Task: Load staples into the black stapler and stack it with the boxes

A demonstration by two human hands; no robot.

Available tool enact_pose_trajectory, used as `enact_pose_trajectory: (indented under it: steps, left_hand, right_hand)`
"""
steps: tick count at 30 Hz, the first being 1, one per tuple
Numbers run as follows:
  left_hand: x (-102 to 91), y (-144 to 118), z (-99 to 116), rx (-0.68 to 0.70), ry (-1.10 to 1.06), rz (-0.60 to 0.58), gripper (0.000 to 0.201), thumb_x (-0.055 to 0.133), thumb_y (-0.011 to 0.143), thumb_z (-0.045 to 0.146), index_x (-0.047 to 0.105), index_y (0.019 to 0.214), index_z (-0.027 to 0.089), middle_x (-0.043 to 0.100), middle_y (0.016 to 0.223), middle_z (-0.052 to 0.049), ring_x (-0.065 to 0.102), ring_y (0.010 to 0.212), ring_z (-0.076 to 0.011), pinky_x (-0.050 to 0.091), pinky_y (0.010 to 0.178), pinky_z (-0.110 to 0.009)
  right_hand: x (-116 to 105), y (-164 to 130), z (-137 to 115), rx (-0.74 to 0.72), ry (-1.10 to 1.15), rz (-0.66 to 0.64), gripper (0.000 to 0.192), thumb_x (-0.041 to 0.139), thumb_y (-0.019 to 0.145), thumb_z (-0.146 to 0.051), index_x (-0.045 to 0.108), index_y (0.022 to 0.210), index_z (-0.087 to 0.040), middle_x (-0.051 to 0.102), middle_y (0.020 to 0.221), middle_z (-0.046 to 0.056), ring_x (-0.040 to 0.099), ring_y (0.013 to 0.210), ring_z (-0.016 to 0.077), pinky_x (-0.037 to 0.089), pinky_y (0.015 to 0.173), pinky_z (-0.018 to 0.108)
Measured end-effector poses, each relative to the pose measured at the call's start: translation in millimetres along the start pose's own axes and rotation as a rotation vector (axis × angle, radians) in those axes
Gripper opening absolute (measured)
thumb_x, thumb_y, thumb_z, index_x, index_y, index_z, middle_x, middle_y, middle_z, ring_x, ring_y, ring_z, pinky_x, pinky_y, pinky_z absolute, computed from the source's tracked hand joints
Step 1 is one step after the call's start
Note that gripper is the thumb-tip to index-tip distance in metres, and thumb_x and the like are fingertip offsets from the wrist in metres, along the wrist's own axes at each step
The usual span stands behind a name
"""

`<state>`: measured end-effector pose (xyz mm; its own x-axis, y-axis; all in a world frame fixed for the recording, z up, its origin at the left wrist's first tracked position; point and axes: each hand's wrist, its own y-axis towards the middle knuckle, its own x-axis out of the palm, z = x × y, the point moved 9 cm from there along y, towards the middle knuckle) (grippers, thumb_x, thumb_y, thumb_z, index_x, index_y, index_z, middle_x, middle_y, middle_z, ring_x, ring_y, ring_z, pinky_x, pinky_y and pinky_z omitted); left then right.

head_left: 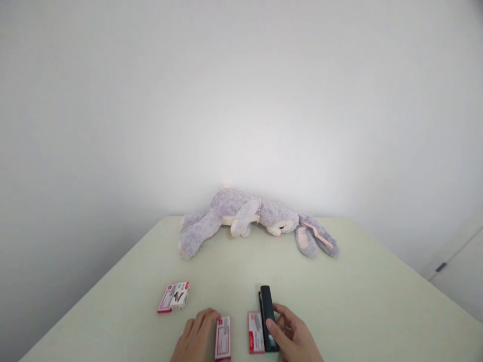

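My right hand (292, 334) curls loosely around the near end of the black stapler (267, 322), thumb on its left side; its long axis runs from 6 toward 12 o'clock, the rounded far end pointing away from me. A red-and-white staple box (255, 332) lies flat just beside it at 9 o'clock. My left hand (196, 337) rests palm down, fingers touching a second box (223, 338), which looks tilted on its edge. At 10 o'clock a third box (174, 296) lies apart. Farther, at 12 o'clock, a fuzzy grey plush rabbit (249, 216) sprawls on the smooth pale table (377, 301).
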<state>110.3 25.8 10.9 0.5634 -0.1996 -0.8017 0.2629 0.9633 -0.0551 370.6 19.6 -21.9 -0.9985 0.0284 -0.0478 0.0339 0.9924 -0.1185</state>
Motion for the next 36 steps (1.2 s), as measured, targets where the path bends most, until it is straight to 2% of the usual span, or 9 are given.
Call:
enact_pose_trajectory:
  steps: [7,11,19,21,23,25,28,32,36]
  left_hand:
    - [0.5,20.2,62.4,0.145,-0.099,-0.015,0.064,0.077,0.067,0.028,0.064,0.13,0.026,0.061,0.129,-0.008,0.054,0.124,-0.0275,0.041,0.112,-0.039]
    - [20.4,32.3,93.9,0.241,-0.054,-0.117,0.071,0.088,0.06,0.032,0.066,0.127,0.028,0.062,0.131,-0.006,0.053,0.123,-0.0296,0.042,0.108,-0.041]
    - [52.1,39.7,100.1,0.293,-0.048,-0.169,0.085,0.094,0.056,0.044,0.062,0.132,0.025,0.064,0.132,-0.009,0.055,0.121,-0.0323,0.043,0.106,-0.046]
    - [47.1,38.6,88.3,0.316,-0.077,-0.117,0.09,0.087,0.066,0.053,0.052,0.145,0.027,0.058,0.143,-0.01,0.05,0.131,-0.0329,0.04,0.112,-0.048]
    - [18.3,39.7,60.1,0.303,-0.105,0.083,0.068,0.066,0.088,0.053,0.047,0.149,0.03,0.052,0.15,-0.008,0.044,0.139,-0.0286,0.034,0.118,-0.049]
    - [-28.5,38.6,11.4,0.206,-0.098,0.375,0.044,0.039,0.102,0.044,0.051,0.143,0.033,0.053,0.148,-0.004,0.043,0.14,-0.0237,0.03,0.121,-0.05]
    - [-85.3,36.2,-68.5,0.05,-0.014,0.591,0.055,0.038,0.099,0.044,0.046,0.149,0.023,0.053,0.148,-0.009,0.044,0.139,-0.0273,0.033,0.12,-0.053]
    - [-93.4,40.2,-140.3,-0.098,0.147,0.358,0.063,0.04,0.093,0.037,0.043,0.152,0.013,0.053,0.151,-0.012,0.045,0.141,-0.0291,0.033,0.121,-0.051]
    - [-75.7,21.2,-154.4,-0.139,0.237,0.225,0.073,0.053,0.081,0.032,0.043,0.152,0.016,0.046,0.158,-0.011,0.041,0.144,-0.0313,0.034,0.12,-0.05]
  right_hand:
    - [0.1,1.1,-0.3,-0.033,-0.035,0.004,0.081,0.067,0.074,-0.079,0.066,0.122,-0.015,0.047,0.068,-0.004,0.048,0.054,0.0127,0.037,0.043,0.022]
    - [0.9,4.1,2.1,-0.059,-0.052,-0.022,0.078,0.066,0.076,-0.079,0.067,0.119,-0.014,0.045,0.066,-0.005,0.046,0.056,0.0128,0.038,0.049,0.024]
    - [2.6,4.9,10.7,-0.061,-0.087,-0.035,0.077,0.062,0.079,-0.08,0.069,0.115,-0.013,0.044,0.066,-0.005,0.047,0.058,0.0135,0.04,0.056,0.026]
    - [2.2,3.8,8.5,-0.058,-0.083,-0.04,0.079,0.063,0.078,-0.079,0.068,0.118,-0.012,0.045,0.067,-0.005,0.049,0.06,0.0143,0.042,0.059,0.027]
    - [2.0,3.1,7.1,-0.055,-0.077,-0.047,0.079,0.064,0.079,-0.078,0.067,0.12,-0.011,0.045,0.067,-0.005,0.049,0.062,0.0144,0.042,0.06,0.027]
    - [1.9,2.8,6.7,-0.059,-0.069,-0.049,0.077,0.064,0.08,-0.077,0.067,0.12,-0.011,0.045,0.068,-0.005,0.048,0.062,0.014,0.043,0.061,0.027]
    - [-1.0,2.9,5.9,-0.076,-0.048,-0.009,0.076,0.065,0.078,-0.078,0.069,0.117,-0.012,0.044,0.066,-0.006,0.046,0.06,0.0132,0.043,0.061,0.027]
    - [0.2,2.2,2.3,-0.06,-0.032,-0.018,0.077,0.068,0.075,-0.079,0.071,0.114,-0.014,0.043,0.065,-0.006,0.046,0.06,0.0137,0.043,0.061,0.027]
    - [2.5,1.1,-1.1,-0.05,-0.048,-0.021,0.077,0.067,0.075,-0.08,0.071,0.115,-0.014,0.044,0.064,-0.005,0.046,0.059,0.014,0.042,0.06,0.027]
